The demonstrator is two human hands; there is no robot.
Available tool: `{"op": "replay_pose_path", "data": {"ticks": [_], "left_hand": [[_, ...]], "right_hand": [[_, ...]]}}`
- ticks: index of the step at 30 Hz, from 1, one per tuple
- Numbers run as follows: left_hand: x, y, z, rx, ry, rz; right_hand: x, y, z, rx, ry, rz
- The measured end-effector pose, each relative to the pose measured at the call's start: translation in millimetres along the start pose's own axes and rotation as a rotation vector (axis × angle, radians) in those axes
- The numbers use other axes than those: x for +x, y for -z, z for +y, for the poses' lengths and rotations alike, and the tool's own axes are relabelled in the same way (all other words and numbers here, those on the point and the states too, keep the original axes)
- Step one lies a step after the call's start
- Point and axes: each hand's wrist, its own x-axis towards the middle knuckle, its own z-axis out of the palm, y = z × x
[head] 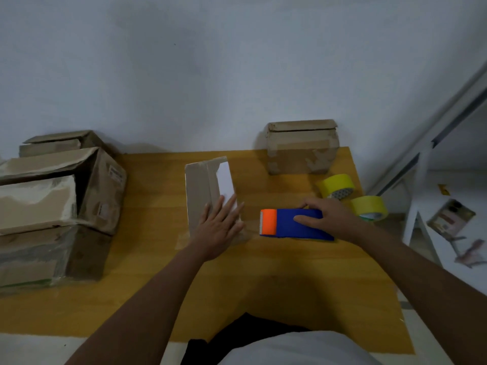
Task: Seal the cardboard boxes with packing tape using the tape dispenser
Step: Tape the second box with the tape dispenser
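A small cardboard box [208, 191] lies at the centre of the frame on the yellow-brown tabletop [263, 272], its top flaps closed and a white label [226, 180] on its right side. The left hand [220, 227] rests flat on the near end of this box, its fingers [226, 206] straight and spread, holding nothing.

Just right of the box, the blue tape dispenser [296, 224] with its orange front piece [268, 221] and toothed blade faces left toward the box. The right hand [329, 218] grips the dispenser from above, fingers curled over its blue body and the thumb lying on its top face. The dispenser appears to sit on the tabletop, apart from the box.

Behind the right hand, two rolls of yellow tape [337, 185] stand side by side near the right edge of the tabletop. Further back, in the upper right of the tabletop, a closed cardboard box [301, 147] stands against the white wall [237, 61]. At the left of the frame a stack of larger worn cardboard boxes [58, 201] sits with flaps partly open.
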Motion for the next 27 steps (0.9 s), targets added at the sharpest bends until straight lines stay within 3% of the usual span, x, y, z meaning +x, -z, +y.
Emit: {"op": "replay_pose_path", "data": {"ticks": [15, 20, 27], "left_hand": [[0.2, -6.6, -1.0, -0.019, 0.004, 0.046], [0.6, -9.4, -0.7, 0.011, 0.01, 0.07], [2.3, -7.6, 2.4, 0.027, 0.003, 0.063]], "right_hand": [[-8.8, -2.7, 18.7, -0.086, -0.004, 0.064], [0.3, -25.3, 16.1, -0.287, -0.048, 0.147], [10.9, -57.2, 1.1, -0.276, -0.089, 0.284]]}}
